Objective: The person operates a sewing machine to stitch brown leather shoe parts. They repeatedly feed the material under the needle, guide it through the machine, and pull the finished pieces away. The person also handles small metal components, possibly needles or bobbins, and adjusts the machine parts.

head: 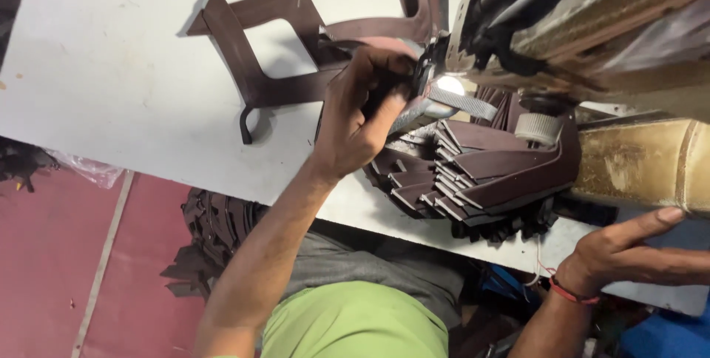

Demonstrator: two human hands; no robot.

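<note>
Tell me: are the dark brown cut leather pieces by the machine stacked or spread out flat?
Stacked: the dark brown cut leather pieces overlap in fanned layers, edges stepped one over another.

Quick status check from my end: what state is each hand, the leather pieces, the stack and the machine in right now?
left hand: fingers curled, pinching a brown piece at the machine's lit head.
right hand: open, fingers stretched flat by the machine's base, holding nothing.
brown cut piece: lying on the white table, partly lifted.
stack of brown pieces: fanned out, overlapping, under the machine.
machine: work light on.
</note>
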